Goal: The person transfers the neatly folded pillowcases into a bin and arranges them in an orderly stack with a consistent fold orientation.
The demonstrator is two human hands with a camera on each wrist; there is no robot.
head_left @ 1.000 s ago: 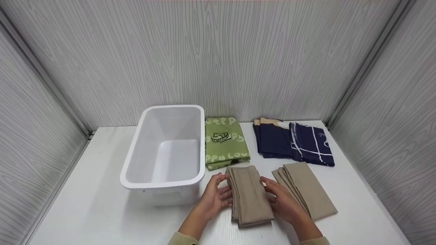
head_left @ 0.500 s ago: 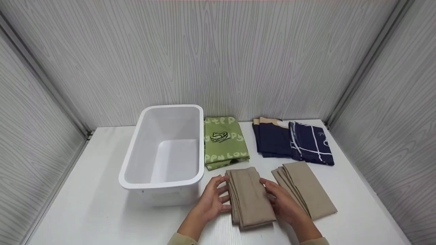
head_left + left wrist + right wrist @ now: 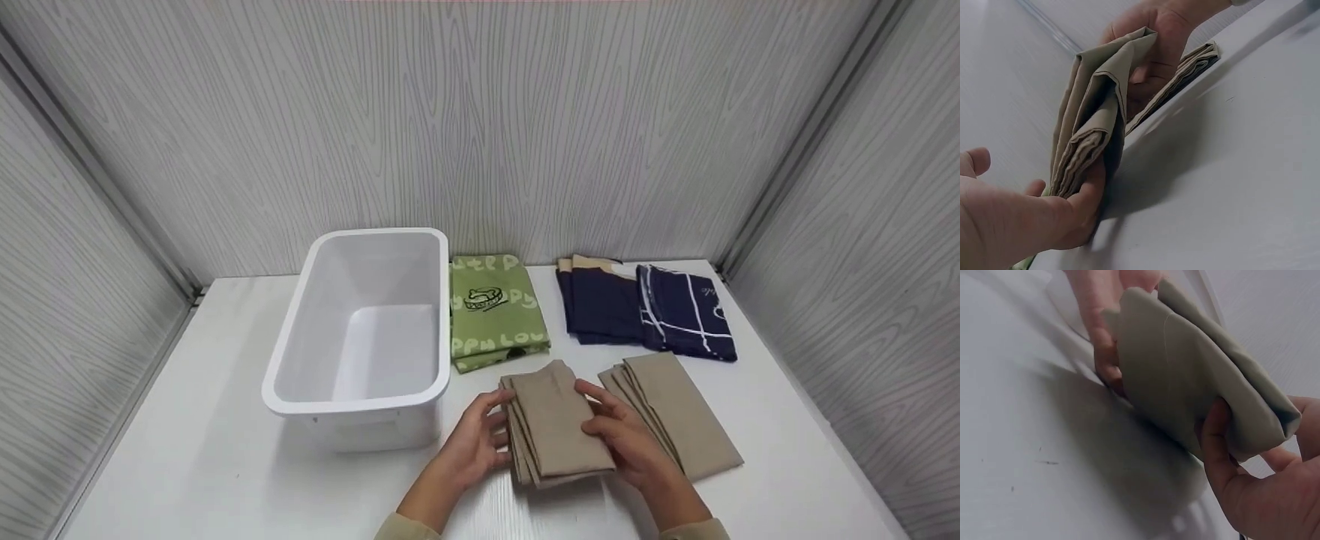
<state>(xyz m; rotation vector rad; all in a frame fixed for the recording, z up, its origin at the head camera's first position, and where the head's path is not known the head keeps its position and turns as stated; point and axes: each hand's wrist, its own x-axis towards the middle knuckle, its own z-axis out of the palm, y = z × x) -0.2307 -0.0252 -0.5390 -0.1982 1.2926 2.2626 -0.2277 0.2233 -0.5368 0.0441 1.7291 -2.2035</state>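
at lower centre of the frame, left hand point(image 3: 466, 450) and right hand point(image 3: 630, 445) grasp one folded beige cloth point(image 3: 559, 427); left grip seems partly hidden.

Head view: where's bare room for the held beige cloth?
Bare table lies between the white tub and left wall, and in front of the tub, left of the left hand. The tub's visible floor is bare too. Crowded: right of the tub, where the held beige cloth, green printed cloth, navy cloths and second beige cloth are close together.
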